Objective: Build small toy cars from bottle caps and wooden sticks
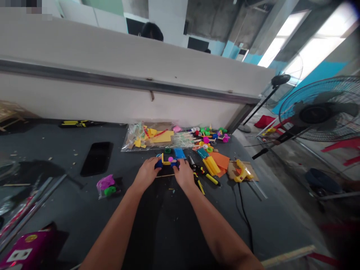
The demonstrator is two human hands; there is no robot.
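Note:
Between my hands, low over the dark table, is a small blue craft model [166,163] with a yellow upright piece and a pink round part. My left hand [146,173] pinches its left end and my right hand [184,174] grips its right end. A thin wooden stick [165,176] lies just below it. Close behind are a green ring [168,150] and a blue packet [179,153]. Black-and-yellow tools [200,183] lie right beside my right hand. My fingers partly cover the model's ends.
A yellow glue gun [242,171] with a black cord rests on cardboard at right, near orange sheets [221,162]. Behind lies a clear bag [132,140] of craft parts. At left are a phone [97,158] and a purple-green packet [107,185]. A fan [315,114] stands beyond the table.

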